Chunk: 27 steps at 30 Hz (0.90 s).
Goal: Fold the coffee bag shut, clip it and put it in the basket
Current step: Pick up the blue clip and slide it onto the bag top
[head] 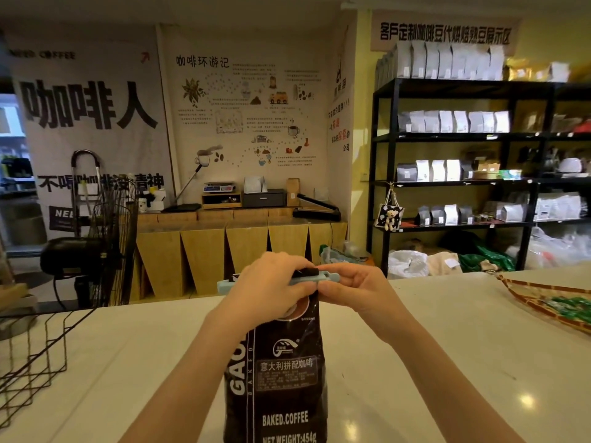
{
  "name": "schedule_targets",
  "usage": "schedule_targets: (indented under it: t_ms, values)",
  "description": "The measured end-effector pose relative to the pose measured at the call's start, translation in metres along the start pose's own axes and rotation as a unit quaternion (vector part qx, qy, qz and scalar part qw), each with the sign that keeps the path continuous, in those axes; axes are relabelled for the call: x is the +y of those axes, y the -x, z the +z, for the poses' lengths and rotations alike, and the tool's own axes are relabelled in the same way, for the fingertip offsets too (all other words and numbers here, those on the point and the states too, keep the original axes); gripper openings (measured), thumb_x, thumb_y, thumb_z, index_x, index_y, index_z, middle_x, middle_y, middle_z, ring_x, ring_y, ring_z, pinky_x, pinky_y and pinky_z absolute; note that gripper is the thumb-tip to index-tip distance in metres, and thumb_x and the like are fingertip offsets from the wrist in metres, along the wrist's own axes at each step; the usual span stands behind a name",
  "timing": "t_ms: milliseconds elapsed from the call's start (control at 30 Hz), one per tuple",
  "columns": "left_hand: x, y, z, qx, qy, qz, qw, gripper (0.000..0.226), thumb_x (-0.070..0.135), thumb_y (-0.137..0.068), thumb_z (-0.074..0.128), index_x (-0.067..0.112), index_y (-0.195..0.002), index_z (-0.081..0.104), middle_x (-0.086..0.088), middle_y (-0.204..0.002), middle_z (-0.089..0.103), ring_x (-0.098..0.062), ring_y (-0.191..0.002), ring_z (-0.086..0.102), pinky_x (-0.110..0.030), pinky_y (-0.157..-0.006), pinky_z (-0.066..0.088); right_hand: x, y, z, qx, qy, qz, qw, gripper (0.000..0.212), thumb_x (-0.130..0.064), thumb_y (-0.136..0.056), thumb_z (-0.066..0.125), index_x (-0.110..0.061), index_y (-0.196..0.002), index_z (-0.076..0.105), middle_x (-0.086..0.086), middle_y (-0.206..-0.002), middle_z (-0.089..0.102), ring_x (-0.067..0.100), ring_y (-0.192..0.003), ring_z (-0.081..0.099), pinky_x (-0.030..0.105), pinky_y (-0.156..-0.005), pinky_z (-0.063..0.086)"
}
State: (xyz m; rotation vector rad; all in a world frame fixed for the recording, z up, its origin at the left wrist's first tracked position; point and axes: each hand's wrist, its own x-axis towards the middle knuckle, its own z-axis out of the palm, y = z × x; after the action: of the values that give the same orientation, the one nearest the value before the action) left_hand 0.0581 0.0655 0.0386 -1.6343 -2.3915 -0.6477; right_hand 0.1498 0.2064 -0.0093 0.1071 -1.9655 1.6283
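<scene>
A dark brown coffee bag [281,372] with white lettering stands upright on the white counter [447,346], right in front of me. Its top is folded over, and a long light-blue clip [329,277] lies across the fold. My left hand [271,282] grips the bag's top and the left part of the clip, hiding most of the fold. My right hand [355,290] pinches the clip's right end between thumb and fingers. A black wire basket [35,353] stands at the counter's left edge, apart from the bag.
A woven tray [550,302] with green packets sits at the counter's right edge. Beyond the counter stand a black fan [105,238], a wooden side counter with scales and a sealer, and black shelves [463,155] of coffee bags.
</scene>
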Motion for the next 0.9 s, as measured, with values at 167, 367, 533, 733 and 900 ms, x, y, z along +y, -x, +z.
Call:
schedule_targets:
  t_ms: [167,367,533,733,900]
  values:
    - [0.004,0.004,0.001,0.055,0.000,-0.027,0.998,0.028,0.033,-0.085,0.055,0.021,-0.109,0.062,0.000,-0.102,0.068,-0.013,-0.091,0.059,-0.029,-0.081,0.049,-0.004,-0.001,0.005,-0.024,0.003,0.001,1.000,0.023,-0.004,-0.086,0.055,-0.015,-0.104,0.065,-0.004,-0.088,0.075,0.012,-0.088,0.070,0.018,-0.075,0.054]
    - [0.005,0.009,0.008,0.115,0.002,-0.024,0.993,0.025,0.031,-0.085,0.054,0.020,-0.106,0.063,-0.001,-0.099,0.069,-0.017,-0.092,0.058,-0.039,-0.089,0.044,-0.004,-0.001,0.008,-0.024,0.100,-0.028,0.994,0.020,-0.010,-0.089,0.053,-0.021,-0.100,0.065,0.000,-0.093,0.071,0.011,-0.090,0.068,0.024,-0.084,0.054]
    - [0.004,0.011,0.015,0.142,0.011,-0.016,0.990,0.026,0.031,-0.086,0.053,0.023,-0.109,0.062,0.002,-0.101,0.070,-0.017,-0.094,0.058,-0.041,-0.092,0.041,0.005,0.002,0.011,0.037,0.156,-0.090,0.983,0.019,-0.013,-0.087,0.057,-0.024,-0.099,0.067,-0.012,-0.084,0.071,0.005,-0.087,0.067,0.018,-0.079,0.052]
    - [0.005,0.017,0.013,0.158,0.033,-0.003,0.987,0.026,0.029,-0.085,0.055,0.021,-0.108,0.064,0.000,-0.101,0.071,-0.016,-0.094,0.059,-0.040,-0.092,0.041,0.012,0.006,0.018,0.082,0.189,-0.143,0.968,0.019,-0.014,-0.086,0.058,-0.024,-0.099,0.068,-0.023,-0.075,0.069,-0.001,-0.078,0.064,0.011,-0.069,0.047]
    - [0.005,0.022,0.012,0.172,0.038,0.010,0.984,0.028,0.028,-0.086,0.054,0.018,-0.110,0.064,-0.004,-0.102,0.071,-0.019,-0.095,0.060,-0.041,-0.093,0.041,0.016,0.008,0.024,0.121,0.240,-0.190,0.944,0.020,-0.013,-0.086,0.059,-0.019,-0.103,0.067,-0.028,-0.072,0.064,-0.007,-0.075,0.061,0.008,-0.063,0.044]
